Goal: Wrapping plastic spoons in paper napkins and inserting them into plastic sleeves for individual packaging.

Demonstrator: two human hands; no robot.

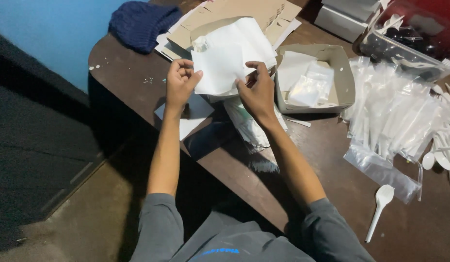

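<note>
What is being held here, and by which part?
A white napkin: the left hand pinches its left edge, the right hand its lower right edge.

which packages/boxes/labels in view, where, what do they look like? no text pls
Open box: right of the hands, tan cardboard, holds clear sachets and white paper.
Flat cartons: table's far edge, tan cardboard sheets.
White box: top right, rectangular.
Plastic tub: top right corner, clear, dark contents, red lid.
Sleeves: right side, pile of clear wrappers.
Empty bag: near the loose white spoon, clear.
No signs or screens.
</note>
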